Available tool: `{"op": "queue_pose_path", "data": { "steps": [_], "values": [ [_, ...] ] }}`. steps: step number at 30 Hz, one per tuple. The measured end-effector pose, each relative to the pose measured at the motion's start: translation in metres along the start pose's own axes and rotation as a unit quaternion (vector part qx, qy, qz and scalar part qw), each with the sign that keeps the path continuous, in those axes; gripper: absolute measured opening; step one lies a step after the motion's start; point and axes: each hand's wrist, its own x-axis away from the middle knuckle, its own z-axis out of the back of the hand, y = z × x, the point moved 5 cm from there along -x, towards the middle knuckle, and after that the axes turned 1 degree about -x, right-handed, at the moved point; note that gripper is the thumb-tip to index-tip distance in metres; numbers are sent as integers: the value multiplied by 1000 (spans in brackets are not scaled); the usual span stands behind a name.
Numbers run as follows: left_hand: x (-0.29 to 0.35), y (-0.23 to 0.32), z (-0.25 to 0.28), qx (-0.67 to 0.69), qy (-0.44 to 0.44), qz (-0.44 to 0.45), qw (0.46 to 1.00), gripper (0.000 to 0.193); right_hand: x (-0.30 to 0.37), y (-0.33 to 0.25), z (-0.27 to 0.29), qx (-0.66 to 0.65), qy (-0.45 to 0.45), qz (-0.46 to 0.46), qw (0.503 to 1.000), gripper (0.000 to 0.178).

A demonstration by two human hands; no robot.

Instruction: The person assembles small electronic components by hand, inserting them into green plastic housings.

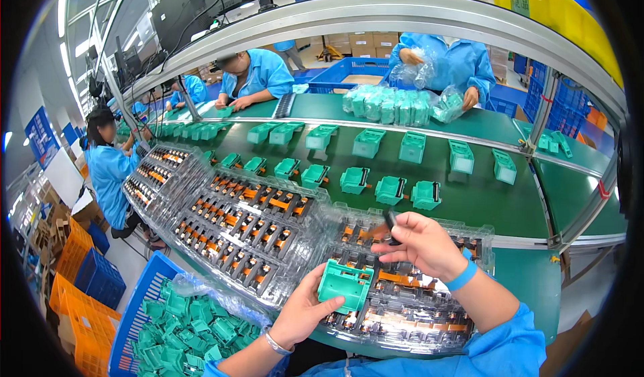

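My left hand (303, 311) is closed around a green plastic housing (345, 288), its hollow side facing up and the thumb on its near rim. Just beyond it, my right hand (428, 248) pinches a small black part (390, 219) between thumb and fingertips, apart from the housing. An orange ribbon (371, 235) appears to trail from this part, though motion blurs it. Both hands are above a transparent plastic tray (484, 231) holding rows of black parts with orange ribbons. More such parts fill another transparent tray (298, 284) to the left.
Two rows of green housings lie on the green conveyor (483, 202); several nearer ones carry a black strip. A blue basket (124, 333) of loose housings stands at lower left. Metal frame bars (362, 9) cross overhead. Co-workers in blue (265, 75) work across the belt; bagged housings (392, 103) lie there.
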Motion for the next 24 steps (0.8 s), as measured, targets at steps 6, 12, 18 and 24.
{"op": "queue_pose_path", "data": {
  "steps": [6,12,18,24],
  "values": [
    [1,-4,5,-77,25,-66,995,69,33,-22,-30,385,-12,265,884,18],
    [-3,-3,3,-94,31,-96,990,66,33,-12,-36,487,-38,254,835,17],
    [-3,-3,2,-107,32,-101,989,64,28,-2,-36,532,-23,251,809,17],
    [-1,-3,-2,-109,26,-105,988,61,26,7,-33,563,-30,239,790,20]
  ]
}}
